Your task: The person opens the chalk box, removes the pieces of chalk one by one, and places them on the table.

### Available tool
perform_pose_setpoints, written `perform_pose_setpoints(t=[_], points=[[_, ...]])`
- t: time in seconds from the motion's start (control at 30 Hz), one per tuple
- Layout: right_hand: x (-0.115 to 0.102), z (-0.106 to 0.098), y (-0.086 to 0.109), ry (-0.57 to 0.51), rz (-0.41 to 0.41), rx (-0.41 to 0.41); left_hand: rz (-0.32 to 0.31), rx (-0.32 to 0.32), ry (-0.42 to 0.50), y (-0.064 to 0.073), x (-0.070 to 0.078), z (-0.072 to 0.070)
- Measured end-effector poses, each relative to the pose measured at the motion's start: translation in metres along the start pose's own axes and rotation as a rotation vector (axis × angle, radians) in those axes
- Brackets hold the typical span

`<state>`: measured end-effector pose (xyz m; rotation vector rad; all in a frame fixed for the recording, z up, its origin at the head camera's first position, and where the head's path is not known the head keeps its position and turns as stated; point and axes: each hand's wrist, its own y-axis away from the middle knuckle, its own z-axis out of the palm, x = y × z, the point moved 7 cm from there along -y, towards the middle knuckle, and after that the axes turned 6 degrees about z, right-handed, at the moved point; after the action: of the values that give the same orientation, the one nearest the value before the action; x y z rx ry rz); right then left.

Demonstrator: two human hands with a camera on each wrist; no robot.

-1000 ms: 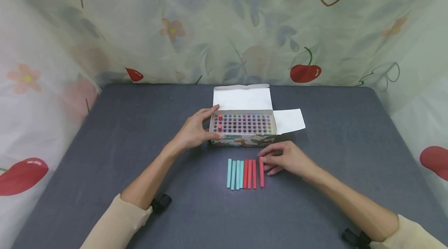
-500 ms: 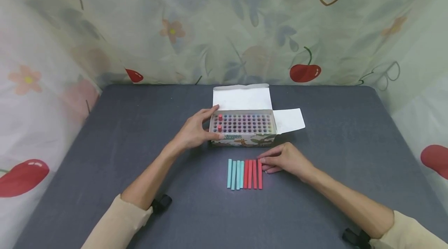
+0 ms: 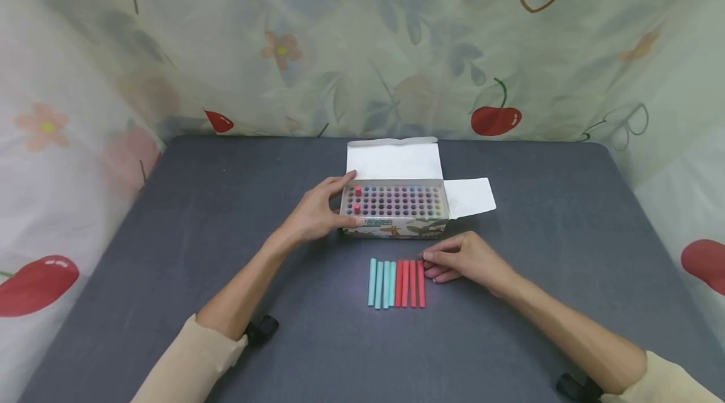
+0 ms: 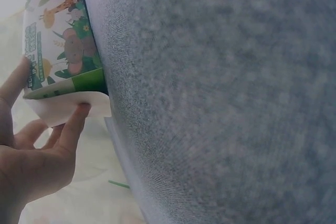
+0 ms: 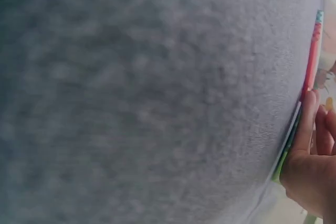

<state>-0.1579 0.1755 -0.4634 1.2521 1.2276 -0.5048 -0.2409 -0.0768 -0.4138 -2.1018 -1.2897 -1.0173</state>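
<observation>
A chalk box (image 3: 394, 227) with animal pictures stands with its lid raised at the back. Its perforated holder (image 3: 399, 200) bears two red chalks (image 3: 356, 208) poking up on the left side. My left hand (image 3: 314, 209) grips the box's left end, thumb on the front wall; in the left wrist view, fingers spread around the end flap. In front lies a row of chalk sticks: several light blue chalks (image 3: 379, 284) on the left, several red chalks (image 3: 405, 284) on the right. My right hand (image 3: 467, 259) lingers at the far end of the rightmost red chalk, fingertips beside it, apparently not pinching it.
The white lid (image 3: 394, 160) leans back behind the box, and a white side flap (image 3: 469, 196) sticks out to the right. A dark grey cloth (image 3: 317, 359) covers the table. A patterned curtain (image 3: 362, 44) encloses the back and sides.
My right hand has brought the rightmost red chalk leftward against the row, and its fingertips have come slightly away from it. My left hand stays on the box.
</observation>
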Motion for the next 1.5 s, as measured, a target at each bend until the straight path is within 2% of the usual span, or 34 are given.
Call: perform_pose_setpoints(t=[0.3, 0.6, 0.8, 1.0, 1.27, 1.5], points=[[-0.025, 0.006, 0.007, 0.033, -0.048, -0.037, 0.018, -0.006, 0.040, -0.001, 0.001, 0.002], [-0.052, 0.008, 0.006, 0.151, -0.140, -0.064, 0.017, 0.002, 0.058, -0.001, 0.000, 0.000], [-0.072, 0.010, 0.003, 0.166, -0.197, -0.064, 0.021, 0.007, 0.054, -0.001, 0.000, -0.001], [-0.087, 0.011, -0.003, 0.149, -0.231, -0.029, 0.020, -0.003, 0.065, 0.000, -0.002, 0.001], [-0.105, 0.007, -0.014, 0.224, -0.283, 0.070, 0.025, -0.009, 0.063, 0.000, -0.001, 0.001], [-0.120, 0.012, -0.027, 0.274, -0.320, 0.091, 0.022, -0.010, 0.081, -0.001, 0.000, -0.001]])
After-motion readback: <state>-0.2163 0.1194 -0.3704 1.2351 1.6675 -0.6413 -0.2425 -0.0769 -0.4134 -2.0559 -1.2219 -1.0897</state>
